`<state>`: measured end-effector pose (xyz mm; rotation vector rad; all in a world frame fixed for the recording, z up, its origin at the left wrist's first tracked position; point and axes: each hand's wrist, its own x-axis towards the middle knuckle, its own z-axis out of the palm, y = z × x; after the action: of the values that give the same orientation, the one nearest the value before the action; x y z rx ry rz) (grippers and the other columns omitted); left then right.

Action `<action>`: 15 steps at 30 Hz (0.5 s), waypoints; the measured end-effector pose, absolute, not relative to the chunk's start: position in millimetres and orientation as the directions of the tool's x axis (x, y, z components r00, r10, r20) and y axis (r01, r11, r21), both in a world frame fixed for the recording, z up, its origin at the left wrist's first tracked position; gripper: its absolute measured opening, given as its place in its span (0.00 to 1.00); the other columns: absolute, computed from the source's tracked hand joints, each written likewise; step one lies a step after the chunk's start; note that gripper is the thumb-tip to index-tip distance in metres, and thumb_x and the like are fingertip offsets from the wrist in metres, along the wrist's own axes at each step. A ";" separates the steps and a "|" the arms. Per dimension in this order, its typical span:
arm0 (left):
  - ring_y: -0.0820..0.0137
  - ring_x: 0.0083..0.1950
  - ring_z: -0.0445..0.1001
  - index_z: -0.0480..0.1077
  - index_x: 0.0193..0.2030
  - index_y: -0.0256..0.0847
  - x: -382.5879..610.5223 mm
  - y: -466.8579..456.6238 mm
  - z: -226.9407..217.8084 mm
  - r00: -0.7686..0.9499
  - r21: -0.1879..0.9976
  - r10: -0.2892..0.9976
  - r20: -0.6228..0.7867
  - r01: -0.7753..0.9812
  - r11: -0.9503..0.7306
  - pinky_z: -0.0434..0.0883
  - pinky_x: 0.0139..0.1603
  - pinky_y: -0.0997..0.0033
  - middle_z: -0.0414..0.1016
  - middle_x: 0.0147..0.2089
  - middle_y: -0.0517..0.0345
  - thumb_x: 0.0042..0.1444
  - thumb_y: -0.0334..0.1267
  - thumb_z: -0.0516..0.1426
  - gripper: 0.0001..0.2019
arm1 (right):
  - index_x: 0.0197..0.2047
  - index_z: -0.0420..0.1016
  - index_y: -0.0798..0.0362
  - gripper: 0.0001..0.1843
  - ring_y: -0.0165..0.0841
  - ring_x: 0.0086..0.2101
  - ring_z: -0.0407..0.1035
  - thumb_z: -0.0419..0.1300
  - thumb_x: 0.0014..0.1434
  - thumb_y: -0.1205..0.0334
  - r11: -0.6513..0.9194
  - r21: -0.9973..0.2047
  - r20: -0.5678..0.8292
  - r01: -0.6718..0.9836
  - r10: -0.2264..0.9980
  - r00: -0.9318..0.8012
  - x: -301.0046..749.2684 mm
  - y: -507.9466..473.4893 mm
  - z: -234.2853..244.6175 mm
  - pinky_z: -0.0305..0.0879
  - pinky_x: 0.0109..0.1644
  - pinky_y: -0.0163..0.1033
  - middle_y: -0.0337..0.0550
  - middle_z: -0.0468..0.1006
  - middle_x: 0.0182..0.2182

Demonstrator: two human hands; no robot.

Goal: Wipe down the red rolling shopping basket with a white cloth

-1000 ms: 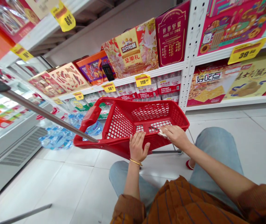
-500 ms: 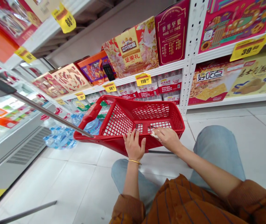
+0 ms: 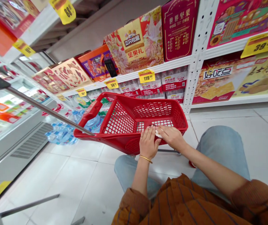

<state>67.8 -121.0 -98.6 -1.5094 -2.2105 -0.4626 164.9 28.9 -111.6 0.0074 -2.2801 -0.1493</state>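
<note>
A red plastic shopping basket (image 3: 115, 137) on a metal frame stands before my knees, with white floor showing through its mesh. My left hand (image 3: 148, 143), a gold bangle at its wrist, lies over the near rim with its fingers stretched out. Right beside it, my right hand (image 3: 172, 137) is closed around a crumpled white wipe (image 3: 158, 134), pressed at the same rim. The wipe is mostly hidden by fingers. A small dark spot shows at the fingertips; what it is I cannot make out.
Behind the basket, a white shelf (image 3: 176, 62) carries gift boxes (image 3: 136, 47) and packs of bottled water (image 3: 151, 89). Blue water bottles (image 3: 61, 134) stand on the floor at the left, near a refrigerated case (image 3: 14, 147). A metal pole (image 3: 44, 109) slants down to the basket.
My left hand has moved right along the near rim, up against my right hand. My right hand stays at the rim with the wipe. The view has shifted slightly.
</note>
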 end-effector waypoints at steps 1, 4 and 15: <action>0.61 0.69 0.59 0.59 0.67 0.36 67.6 -121.0 -98.5 -0.318 0.043 0.790 0.524 0.936 0.349 0.48 0.72 0.56 0.65 0.67 0.50 0.68 0.52 0.38 0.30 | 0.56 0.70 0.58 0.16 0.37 0.46 0.72 0.52 0.66 0.68 0.993 0.110 0.754 0.037 -0.059 -0.655 166.0 30.9 -111.6 0.64 0.47 0.41 0.52 0.79 0.49; 0.62 0.69 0.60 0.59 0.66 0.36 68.4 -120.8 -98.4 -0.319 0.063 0.780 0.539 0.938 0.340 0.48 0.72 0.57 0.66 0.66 0.51 0.68 0.52 0.38 0.29 | 0.57 0.69 0.58 0.18 0.38 0.47 0.72 0.54 0.65 0.68 0.997 0.070 0.763 0.010 -0.047 -0.644 171.7 37.2 -111.3 0.64 0.51 0.42 0.53 0.79 0.49; 0.61 0.67 0.61 0.62 0.64 0.39 73.3 -119.2 -101.3 -0.391 0.173 0.744 0.542 0.918 0.357 0.48 0.71 0.53 0.70 0.63 0.51 0.68 0.52 0.38 0.28 | 0.51 0.73 0.56 0.14 0.36 0.45 0.71 0.52 0.66 0.70 0.999 -0.016 0.770 0.030 0.031 -0.638 192.9 53.5 -113.0 0.64 0.55 0.44 0.51 0.79 0.44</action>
<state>73.3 -119.2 -101.3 -1.4575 -2.2537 -0.6475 192.9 53.5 -113.0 -0.0424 -2.2626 0.0017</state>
